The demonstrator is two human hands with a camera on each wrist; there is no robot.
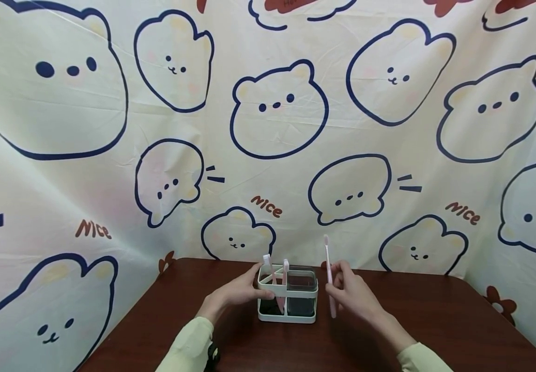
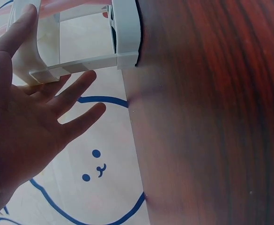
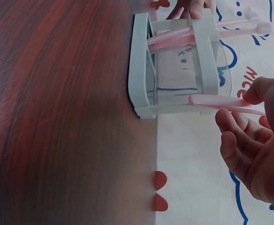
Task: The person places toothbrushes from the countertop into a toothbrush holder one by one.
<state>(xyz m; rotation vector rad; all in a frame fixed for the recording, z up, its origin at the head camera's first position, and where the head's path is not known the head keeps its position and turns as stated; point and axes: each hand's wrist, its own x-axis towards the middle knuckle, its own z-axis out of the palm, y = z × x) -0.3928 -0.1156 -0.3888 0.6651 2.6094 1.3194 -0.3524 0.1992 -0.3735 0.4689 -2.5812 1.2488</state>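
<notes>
Right hand (image 1: 349, 289) pinches a pink toothbrush (image 1: 328, 274) at mid-handle between thumb and fingertips, upright, bristles up, held in the air just right of the holder and not touching it. Left hand (image 1: 240, 292) rests against the left end of the white holder (image 1: 288, 310), fingers straight and spread in the wrist view, thumb over the rim; steadying, not curled round it. Holder sits on the dark red wooden table (image 1: 435, 320), near its back edge by the bear-print cloth (image 1: 277, 108). Left compartment has two more pink toothbrushes (image 1: 274, 276) leaning heads-up; right compartment is a clear cup (image 1: 302, 297), seemingly empty. Toothbrush likely light, stiff thin plastic, smooth and a bit slippery; mid-handle pinch suits it. Holder looks light plastic and could slide or tip, so bracing its side makes sense.
</notes>
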